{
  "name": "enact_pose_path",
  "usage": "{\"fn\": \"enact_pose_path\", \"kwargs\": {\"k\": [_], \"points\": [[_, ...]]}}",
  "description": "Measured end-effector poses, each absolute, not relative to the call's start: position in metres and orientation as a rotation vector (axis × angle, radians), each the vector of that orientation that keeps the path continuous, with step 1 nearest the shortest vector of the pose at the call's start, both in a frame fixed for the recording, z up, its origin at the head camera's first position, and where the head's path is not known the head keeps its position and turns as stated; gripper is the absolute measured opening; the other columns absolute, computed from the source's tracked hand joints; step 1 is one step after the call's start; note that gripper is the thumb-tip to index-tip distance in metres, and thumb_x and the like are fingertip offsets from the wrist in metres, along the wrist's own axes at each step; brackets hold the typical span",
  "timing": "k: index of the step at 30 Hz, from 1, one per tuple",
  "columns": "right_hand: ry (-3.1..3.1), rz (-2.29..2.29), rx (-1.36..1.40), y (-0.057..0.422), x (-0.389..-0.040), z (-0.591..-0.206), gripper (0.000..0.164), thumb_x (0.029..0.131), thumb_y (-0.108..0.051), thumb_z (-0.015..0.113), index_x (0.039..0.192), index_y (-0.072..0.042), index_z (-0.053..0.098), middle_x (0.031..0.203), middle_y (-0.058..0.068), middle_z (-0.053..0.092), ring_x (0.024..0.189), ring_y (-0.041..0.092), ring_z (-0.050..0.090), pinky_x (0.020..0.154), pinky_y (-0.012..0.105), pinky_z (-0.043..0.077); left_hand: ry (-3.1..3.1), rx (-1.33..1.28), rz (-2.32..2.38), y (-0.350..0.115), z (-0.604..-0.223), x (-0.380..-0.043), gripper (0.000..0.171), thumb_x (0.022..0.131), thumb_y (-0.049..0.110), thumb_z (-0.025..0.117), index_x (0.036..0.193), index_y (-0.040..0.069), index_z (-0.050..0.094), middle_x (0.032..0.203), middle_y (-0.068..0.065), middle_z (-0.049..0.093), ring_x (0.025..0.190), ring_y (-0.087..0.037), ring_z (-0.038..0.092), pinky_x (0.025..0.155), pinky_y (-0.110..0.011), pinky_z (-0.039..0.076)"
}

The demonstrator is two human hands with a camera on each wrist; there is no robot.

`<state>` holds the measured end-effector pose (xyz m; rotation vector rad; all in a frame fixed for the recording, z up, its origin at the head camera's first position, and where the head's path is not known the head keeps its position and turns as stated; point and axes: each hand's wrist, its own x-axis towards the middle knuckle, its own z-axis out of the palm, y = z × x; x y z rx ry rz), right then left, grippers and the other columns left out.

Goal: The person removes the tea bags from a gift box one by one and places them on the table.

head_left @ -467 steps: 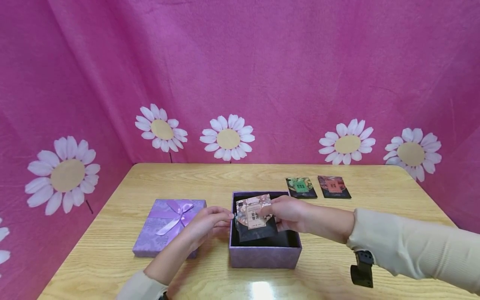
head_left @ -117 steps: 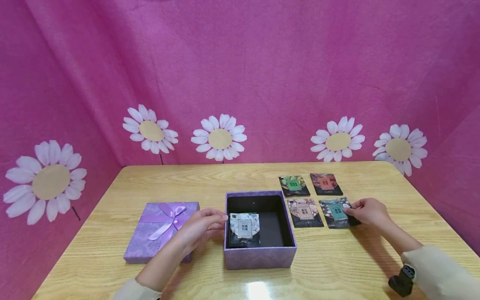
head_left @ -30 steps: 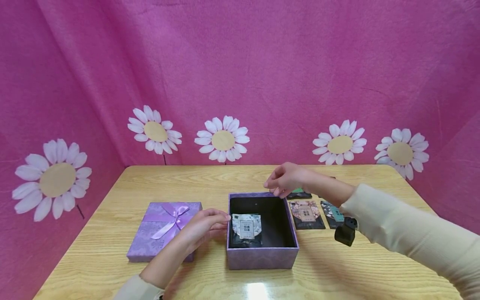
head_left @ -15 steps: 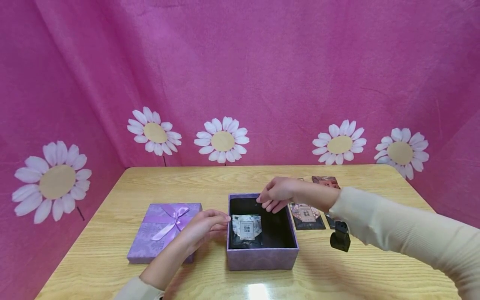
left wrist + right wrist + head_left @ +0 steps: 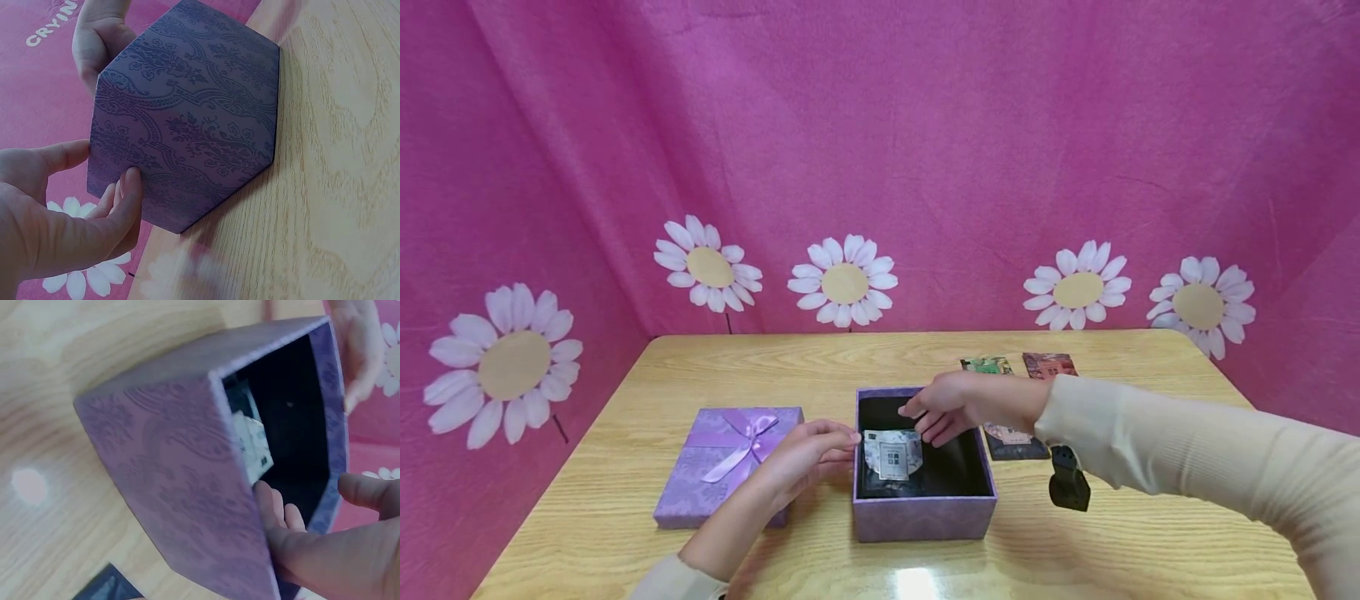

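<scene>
A purple patterned gift box point(image 5: 925, 518) stands without its lid on the wooden table. Inside it, at the left, lies a black sachet with a white floral label point(image 5: 893, 455); the right wrist view shows part of this sachet point(image 5: 253, 444) too. My left hand point(image 5: 808, 454) holds the box's left wall, thumb at the rim and fingers against the outer side point(image 5: 181, 119). Over the box's opening, my right hand point(image 5: 947, 408) reaches in with its fingers bent loosely near the sachet's upper right corner. Nothing shows between those fingers, and I cannot tell whether they touch the sachet.
A purple lid with a ribbon bow point(image 5: 730, 458) lies left of the box. Right of it lie a green-labelled sachet point(image 5: 988, 365), a red-labelled one point(image 5: 1049, 365) and a pink-labelled one point(image 5: 1015, 448), partly behind the right arm. A pink daisy-print cloth point(image 5: 955, 167) hangs behind the table.
The pink sachet, earlier in my right hand, and a teal one, now hidden, were laid at the right. My right hand then came leftward and down into the box; the left stays at its wall.
</scene>
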<state>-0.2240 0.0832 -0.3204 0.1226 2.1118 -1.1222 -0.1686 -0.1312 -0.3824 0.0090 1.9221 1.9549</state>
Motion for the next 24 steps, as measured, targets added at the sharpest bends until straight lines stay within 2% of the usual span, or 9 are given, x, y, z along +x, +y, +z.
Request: {"fn": "enact_pose_path", "kwargs": {"k": [4,8,17,24], "points": [[2.072,-1.125,0.195,0.079,-0.22,-0.331,0.045,0.094,-0.022,0.059,0.128,0.006,0.052,0.102,0.017,0.061,0.089,0.023,0.062,0.094,0.039,0.056,1.907,0.015,1.966,-0.131,-0.384,-0.168,0.036,0.09,0.016,0.059,0.114,-0.01,0.049,0.095,-0.003,0.062,0.083,-0.008,0.063,0.082,-0.02,0.057],[2.034,-1.173,0.294,0.076,-0.217,-0.34,0.046,0.093,-0.019,0.06,0.128,0.008,0.05,0.119,0.028,0.057,0.111,0.036,0.06,0.099,0.045,0.053,1.904,0.026,1.961,-0.131,-0.384,-0.168,0.037,0.09,0.015,0.059,0.115,-0.01,0.049,0.098,-0.004,0.063,0.083,-0.008,0.063,0.083,-0.02,0.057],[2.065,-1.198,0.353,0.072,-0.207,-0.354,0.053,0.094,-0.018,0.056,0.135,0.012,0.038,0.129,0.039,0.048,0.119,0.046,0.055,0.103,0.049,0.049,1.916,-0.004,1.952,-0.13,-0.384,-0.169,0.038,0.091,0.016,0.06,0.116,-0.01,0.049,0.099,-0.005,0.063,0.084,-0.009,0.063,0.083,-0.021,0.057],[2.036,-1.266,0.421,0.069,-0.202,-0.359,0.053,0.093,-0.017,0.058,0.134,0.01,0.038,0.122,0.038,0.051,0.113,0.045,0.059,0.1,0.05,0.051,1.924,0.004,1.957,-0.132,-0.384,-0.169,0.038,0.091,0.015,0.059,0.116,-0.011,0.049,0.1,-0.005,0.062,0.083,-0.008,0.062,0.082,-0.019,0.056]]}}
